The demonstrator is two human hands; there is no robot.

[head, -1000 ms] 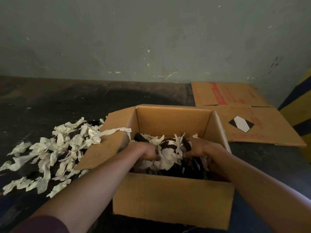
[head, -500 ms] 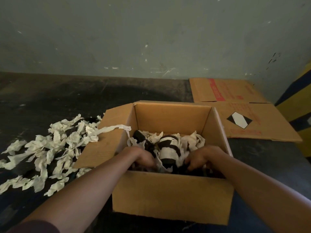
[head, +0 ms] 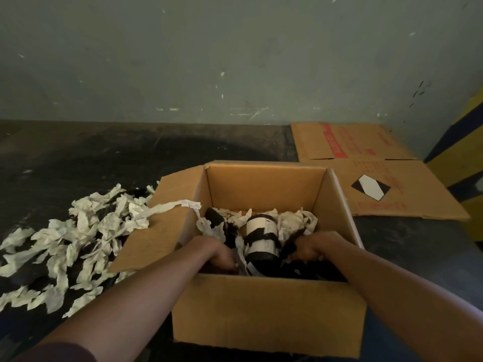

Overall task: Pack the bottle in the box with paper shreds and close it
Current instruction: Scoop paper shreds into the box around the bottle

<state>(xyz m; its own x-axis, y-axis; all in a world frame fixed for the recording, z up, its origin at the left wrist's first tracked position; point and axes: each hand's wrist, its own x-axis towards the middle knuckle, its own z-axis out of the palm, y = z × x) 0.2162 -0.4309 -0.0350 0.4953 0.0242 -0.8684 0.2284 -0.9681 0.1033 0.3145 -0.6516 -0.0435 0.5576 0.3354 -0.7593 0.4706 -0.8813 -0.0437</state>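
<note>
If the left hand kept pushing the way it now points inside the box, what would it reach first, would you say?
Most likely the bottle: the left hand points rightward and down into the shreds beside it, though depth is unclear.

Dim, soft focus — deep shadows, wide-angle bending at edges

Flattened cardboard (head: pixel 371 173) w/ red print lies on dark floor (head: pixel 104 158) by green wall (head: pixel 209 61).

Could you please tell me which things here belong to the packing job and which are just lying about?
Job: box; bottle; paper shreds; left hand; right hand.
Lying about: flattened carton.
</note>
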